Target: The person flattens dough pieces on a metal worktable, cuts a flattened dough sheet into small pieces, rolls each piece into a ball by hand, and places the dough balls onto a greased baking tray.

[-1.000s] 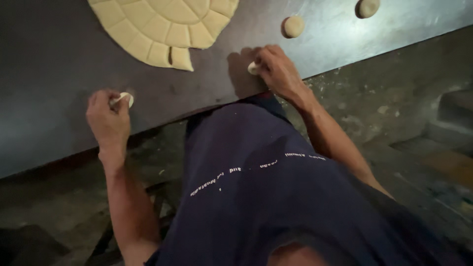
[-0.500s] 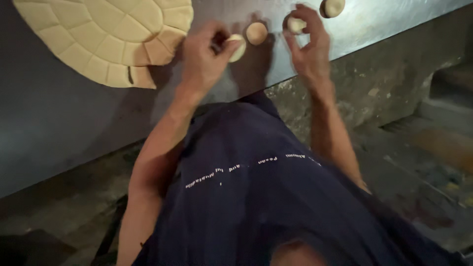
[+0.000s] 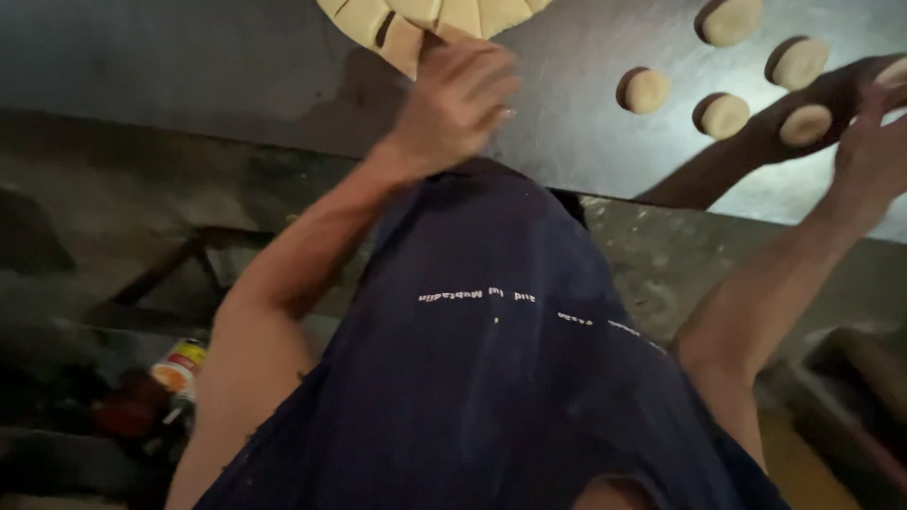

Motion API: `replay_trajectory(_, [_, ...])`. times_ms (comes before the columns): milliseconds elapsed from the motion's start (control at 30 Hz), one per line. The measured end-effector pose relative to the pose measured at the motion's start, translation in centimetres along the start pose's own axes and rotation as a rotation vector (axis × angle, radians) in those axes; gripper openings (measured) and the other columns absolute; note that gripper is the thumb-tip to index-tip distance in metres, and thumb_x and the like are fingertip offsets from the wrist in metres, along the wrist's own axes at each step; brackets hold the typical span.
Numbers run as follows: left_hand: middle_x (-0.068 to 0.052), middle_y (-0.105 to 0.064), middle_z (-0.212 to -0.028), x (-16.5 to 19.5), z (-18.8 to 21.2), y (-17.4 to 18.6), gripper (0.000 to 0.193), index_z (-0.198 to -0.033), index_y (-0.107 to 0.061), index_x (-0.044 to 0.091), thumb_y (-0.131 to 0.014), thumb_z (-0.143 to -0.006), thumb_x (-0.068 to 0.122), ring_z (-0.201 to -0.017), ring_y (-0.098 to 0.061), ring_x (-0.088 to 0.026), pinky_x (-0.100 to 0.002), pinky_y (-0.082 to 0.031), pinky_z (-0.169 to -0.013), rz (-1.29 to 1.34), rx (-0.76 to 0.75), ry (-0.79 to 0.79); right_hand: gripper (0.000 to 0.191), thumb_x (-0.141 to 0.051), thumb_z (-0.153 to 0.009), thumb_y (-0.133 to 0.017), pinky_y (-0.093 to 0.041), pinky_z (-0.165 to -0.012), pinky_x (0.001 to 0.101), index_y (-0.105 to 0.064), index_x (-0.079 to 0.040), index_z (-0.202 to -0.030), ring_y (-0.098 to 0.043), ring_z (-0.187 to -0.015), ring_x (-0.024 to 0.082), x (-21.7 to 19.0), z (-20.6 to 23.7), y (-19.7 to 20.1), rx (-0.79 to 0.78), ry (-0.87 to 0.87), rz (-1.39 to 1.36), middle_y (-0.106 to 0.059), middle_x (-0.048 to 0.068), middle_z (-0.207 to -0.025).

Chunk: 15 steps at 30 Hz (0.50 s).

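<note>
Pale cream dough discs (image 3: 645, 91) are lying on a dark grey, faintly gleaming worktop (image 3: 189, 66) beside a cream round of dough (image 3: 425, 17) scored into a grid of wedges, while a navy garment (image 3: 491, 378) is showing one thin line of white lettering.

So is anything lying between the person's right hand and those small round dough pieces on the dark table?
Nothing visible does. The right hand is at the table's right edge, right beside the nearest dough round, with only bare tabletop and shadow around it. The left hand is away at the large scored dough disc.
</note>
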<state>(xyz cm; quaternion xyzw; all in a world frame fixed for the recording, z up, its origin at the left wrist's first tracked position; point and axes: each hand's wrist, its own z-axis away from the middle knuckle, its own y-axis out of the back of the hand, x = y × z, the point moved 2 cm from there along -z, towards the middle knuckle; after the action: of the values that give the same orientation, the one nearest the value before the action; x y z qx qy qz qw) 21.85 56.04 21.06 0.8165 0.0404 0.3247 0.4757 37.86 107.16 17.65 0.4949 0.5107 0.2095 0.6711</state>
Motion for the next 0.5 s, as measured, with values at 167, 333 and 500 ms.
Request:
replay_trajectory(167, [-0.01,-0.058,-0.141,-4.2,4.6,2.8,0.047,-0.129,-0.071,0.005,-0.082,-0.091,0.03,-0.133,-0.051,-0.032,-0.057,-0.034,-0.107,-0.266,0.042,0.059,0.037,0.011,-0.101,-0.074,-0.056,-0.096,0.0389,-0.062,0.0,-0.134,-0.064,-0.121,0.032,-7.4,-0.4,-0.6,0.275,0.247,0.091,-0.065,0.017,-0.132])
replay_trajectory(333, [0.001,-0.065,-0.124,-6.6,3.6,-0.9,0.026,-0.119,-0.072,0.012,-0.082,-0.096,0.019,-0.128,-0.058,-0.019,-0.055,-0.034,-0.113,-0.417,0.226,-0.035,0.036,0.011,-0.1,-0.078,-0.055,-0.106,0.0433,-0.064,0.001,-0.131,-0.065,-0.13,0.038,-18.9,-0.4,-5.8,0.077,0.505,-0.216,-0.067,0.02,-0.138])
replay_trajectory(500, [-0.008,-0.068,-0.102,-5.6,3.2,-3.6,0.004,-0.105,-0.069,0.008,-0.072,-0.102,0.01,-0.102,-0.062,-0.031,-0.049,-0.044,-0.098,0.116,0.3,0.158,0.038,0.003,-0.096,-0.08,-0.054,-0.102,0.0453,-0.07,-0.004,-0.132,-0.065,-0.121,0.041,-28.2,-1.1,-8.8,-0.079,0.578,-0.219,-0.066,0.019,-0.134])
